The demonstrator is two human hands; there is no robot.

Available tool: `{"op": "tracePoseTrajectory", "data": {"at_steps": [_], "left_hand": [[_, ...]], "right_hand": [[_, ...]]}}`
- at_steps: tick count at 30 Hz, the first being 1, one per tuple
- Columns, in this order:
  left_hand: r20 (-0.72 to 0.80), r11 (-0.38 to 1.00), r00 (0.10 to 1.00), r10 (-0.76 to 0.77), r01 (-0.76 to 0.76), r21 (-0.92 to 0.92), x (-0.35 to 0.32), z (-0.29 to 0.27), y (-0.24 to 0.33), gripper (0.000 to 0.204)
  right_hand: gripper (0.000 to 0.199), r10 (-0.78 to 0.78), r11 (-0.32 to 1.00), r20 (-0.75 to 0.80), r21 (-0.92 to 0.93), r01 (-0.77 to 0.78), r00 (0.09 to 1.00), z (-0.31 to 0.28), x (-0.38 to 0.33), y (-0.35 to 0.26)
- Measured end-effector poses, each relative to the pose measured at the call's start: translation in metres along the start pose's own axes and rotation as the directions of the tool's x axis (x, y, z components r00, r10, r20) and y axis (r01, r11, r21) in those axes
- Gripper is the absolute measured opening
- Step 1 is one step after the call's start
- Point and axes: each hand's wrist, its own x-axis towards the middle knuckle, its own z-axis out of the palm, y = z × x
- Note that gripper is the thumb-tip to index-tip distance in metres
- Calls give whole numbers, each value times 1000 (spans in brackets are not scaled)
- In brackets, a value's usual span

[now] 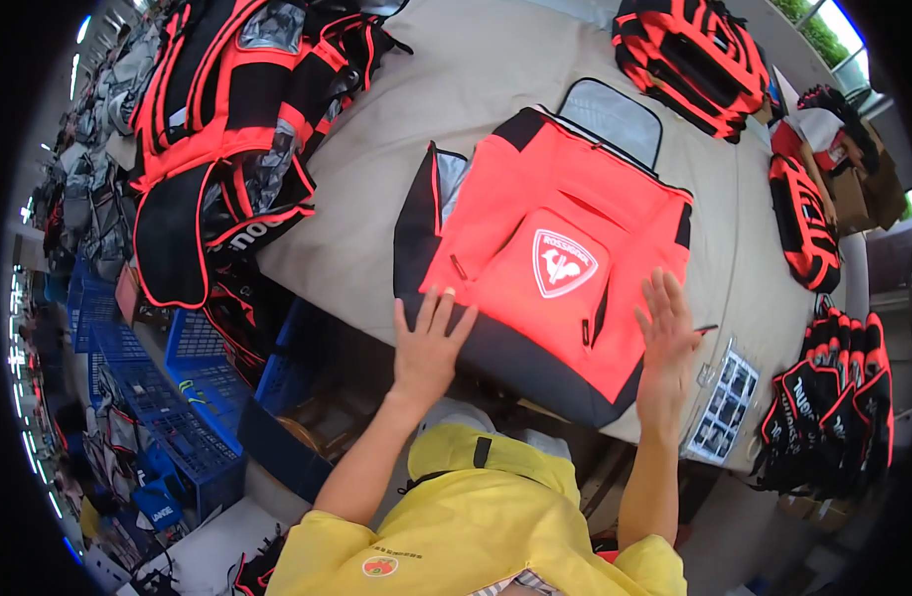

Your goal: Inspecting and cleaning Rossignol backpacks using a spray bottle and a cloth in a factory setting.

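A bright coral-red and black backpack point(585, 243) lies front up on the table before me, with a white shield emblem on its pocket. Its top flap point(612, 121) is folded back and shows a grey lining. My left hand point(428, 343) rests flat on the bag's lower left edge, fingers spread. At the lower right side is my right hand point(666, 343), its fingers stretched upward; whether it touches the fabric I cannot tell. A thin dark object point(708, 328) sticks out beside that hand; I cannot make out whether it is held or lies behind.
Several similar red and black bags point(227, 119) are heaped at the left of the beige-covered table point(386, 149). More bags point(694, 65) stand at the far right. A sheet with pictures point(724, 407) lies near the right edge. Blue crates point(193, 358) stand below on the left.
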Motion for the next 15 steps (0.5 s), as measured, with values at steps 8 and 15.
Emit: {"op": "tracePoseTrajectory", "data": {"at_steps": [8,15], "left_hand": [[96,982,982,162,-151,-113,2,2,-64,56],[643,916,684,345,-96,-389,75,-47,-90,49]], "right_hand": [[77,218,28,-371,-922,-385,903,-41,143,224],[79,122,-92,-246,-968,-235,962,-6,123,259]]}}
